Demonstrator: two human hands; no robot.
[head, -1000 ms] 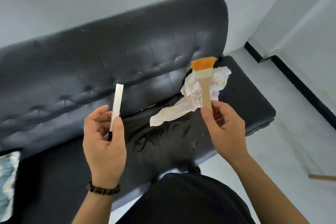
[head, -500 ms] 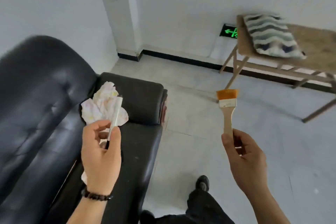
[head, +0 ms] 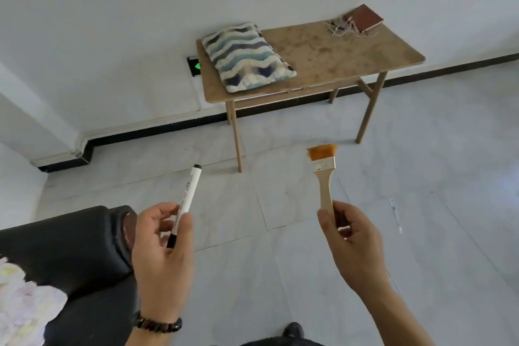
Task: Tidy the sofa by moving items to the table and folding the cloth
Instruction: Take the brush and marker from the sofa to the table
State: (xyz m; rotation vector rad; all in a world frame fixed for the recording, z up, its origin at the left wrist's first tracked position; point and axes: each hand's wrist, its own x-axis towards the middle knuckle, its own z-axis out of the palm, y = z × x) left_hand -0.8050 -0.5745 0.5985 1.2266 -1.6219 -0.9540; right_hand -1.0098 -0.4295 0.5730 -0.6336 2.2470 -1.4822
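My left hand (head: 161,258) grips a white marker (head: 187,196) with a black cap, held upright over the floor. A wooden-handled brush (head: 325,177) with orange bristles stands upright in my right hand (head: 352,244). The wooden table (head: 337,53) stands ahead against the wall, well beyond both hands. The black sofa (head: 67,247) shows at the lower left, with the pale crumpled cloth (head: 25,309) lying on its seat.
A striped blue and white cushion (head: 247,57) lies on the table's left half. A brown notebook (head: 363,18) and some small cords sit at its far right corner. Pale floor tiles stretch between me and the table. My shoe (head: 293,330) shows at the bottom.
The view has swung right, from the sofa to the table. Both hands still hold the marker and the brush; the sofa and cloth have slid to the lower left.
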